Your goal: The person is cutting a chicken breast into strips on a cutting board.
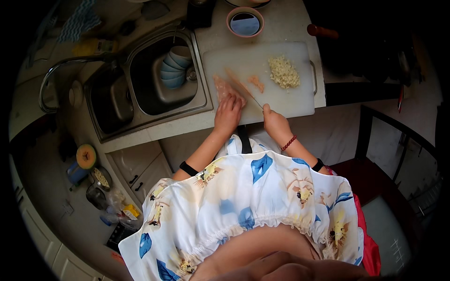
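My left hand (228,111) presses its fingers down on a piece of raw pale-pink meat (222,86) near the left edge of a white cutting board (293,104). In my right hand (276,122) is the handle of a knife (245,87). Its blade slants up and left across the board, just right of the meat; whether it touches the meat I cannot tell. A few small cut bits of meat (256,84) lie right of the blade. Farther right is a heap of finely chopped pale food (284,72), possibly garlic.
Behind the board stands a bowl (230,29) of dark liquid. To the left, a double steel sink (205,99) holds stacked blue bowls (172,79) under a curved faucet (43,87). A wooden handle (322,31) juts out at the right. A cut melon (86,157) sits lower left.
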Demonstrator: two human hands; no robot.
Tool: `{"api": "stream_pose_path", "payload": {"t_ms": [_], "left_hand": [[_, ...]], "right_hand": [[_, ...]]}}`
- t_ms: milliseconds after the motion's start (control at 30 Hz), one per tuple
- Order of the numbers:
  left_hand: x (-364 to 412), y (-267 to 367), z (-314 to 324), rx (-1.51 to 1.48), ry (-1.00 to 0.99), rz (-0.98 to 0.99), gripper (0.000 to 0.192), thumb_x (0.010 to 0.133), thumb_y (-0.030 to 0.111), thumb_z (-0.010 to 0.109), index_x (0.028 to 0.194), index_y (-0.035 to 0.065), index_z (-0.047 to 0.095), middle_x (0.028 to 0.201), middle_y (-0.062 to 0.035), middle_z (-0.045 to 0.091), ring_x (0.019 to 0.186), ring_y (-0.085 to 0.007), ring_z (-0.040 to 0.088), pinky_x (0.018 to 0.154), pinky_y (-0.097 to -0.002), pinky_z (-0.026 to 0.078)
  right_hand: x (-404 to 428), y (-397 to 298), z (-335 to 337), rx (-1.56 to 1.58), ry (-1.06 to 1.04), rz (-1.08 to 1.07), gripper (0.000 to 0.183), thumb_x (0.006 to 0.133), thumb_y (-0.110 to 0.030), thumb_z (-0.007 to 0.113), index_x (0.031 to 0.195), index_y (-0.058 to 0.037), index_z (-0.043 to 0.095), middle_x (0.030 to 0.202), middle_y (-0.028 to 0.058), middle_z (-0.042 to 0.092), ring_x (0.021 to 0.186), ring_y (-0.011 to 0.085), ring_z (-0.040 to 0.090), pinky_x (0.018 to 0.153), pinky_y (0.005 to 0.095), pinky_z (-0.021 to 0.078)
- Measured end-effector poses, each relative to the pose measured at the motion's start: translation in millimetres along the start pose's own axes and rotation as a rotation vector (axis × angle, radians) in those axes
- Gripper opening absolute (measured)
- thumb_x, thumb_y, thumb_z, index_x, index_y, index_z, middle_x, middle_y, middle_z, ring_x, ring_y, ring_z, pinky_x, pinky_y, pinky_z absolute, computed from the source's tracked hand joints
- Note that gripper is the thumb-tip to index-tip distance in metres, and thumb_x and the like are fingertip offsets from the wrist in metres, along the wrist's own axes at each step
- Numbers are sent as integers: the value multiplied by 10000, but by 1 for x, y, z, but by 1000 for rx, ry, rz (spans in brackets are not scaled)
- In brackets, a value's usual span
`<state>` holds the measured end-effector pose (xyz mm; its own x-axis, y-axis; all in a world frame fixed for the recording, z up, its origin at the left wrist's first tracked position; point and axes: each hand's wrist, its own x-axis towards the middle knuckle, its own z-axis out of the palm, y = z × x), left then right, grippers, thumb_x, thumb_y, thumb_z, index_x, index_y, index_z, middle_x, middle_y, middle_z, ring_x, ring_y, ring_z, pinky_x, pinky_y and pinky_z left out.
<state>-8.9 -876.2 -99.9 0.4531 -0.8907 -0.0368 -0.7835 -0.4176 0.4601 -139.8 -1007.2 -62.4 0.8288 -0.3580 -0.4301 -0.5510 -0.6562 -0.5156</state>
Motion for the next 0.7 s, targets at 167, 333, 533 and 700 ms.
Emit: {"api": "stream_pose_path", "payload": {"t_ms": [167, 333, 533, 700], "left_hand": [[1, 3, -2, -83, -34, -142, 392, 756, 160, 569, 1105, 11, 468, 1169, -203, 419, 1069, -358, 441, 877, -413, 394], [4, 2, 0, 16, 33, -97, 464, 761, 187, 578, 1152, -15, 429, 1208, -235, 374, 1133, -395, 377, 887, -421, 394], [-1, -3, 10, 7, -6, -117, 482, 742, 175, 586, 1151, -27, 430, 1229, -253, 345, 1183, -415, 305, 912, -441, 374], [-6, -6, 13, 30, 9, -132, 424, 770, 193, 558, 1123, -23, 464, 1224, -234, 366, 1162, -391, 347, 873, -437, 407]], "right_hand": [[-12, -10, -2, -37, -30, -25, 144, 746, -41, 444, 872, 1, 387, 612, 178, 556, 531, 344, 566, 442, 421, 454], [-14, -19, -4, -35, -41, -63, 130, 745, -40, 442, 852, 0, 380, 599, 178, 552, 513, 342, 561, 424, 414, 449], [-8, -27, -3, -45, -58, -52, 130, 744, -40, 441, 850, 7, 382, 583, 180, 550, 507, 342, 563, 423, 413, 452], [9, -40, -8, 6, -138, -20, 137, 764, -54, 424, 870, 24, 386, 602, 203, 563, 524, 360, 566, 447, 437, 452]]}}
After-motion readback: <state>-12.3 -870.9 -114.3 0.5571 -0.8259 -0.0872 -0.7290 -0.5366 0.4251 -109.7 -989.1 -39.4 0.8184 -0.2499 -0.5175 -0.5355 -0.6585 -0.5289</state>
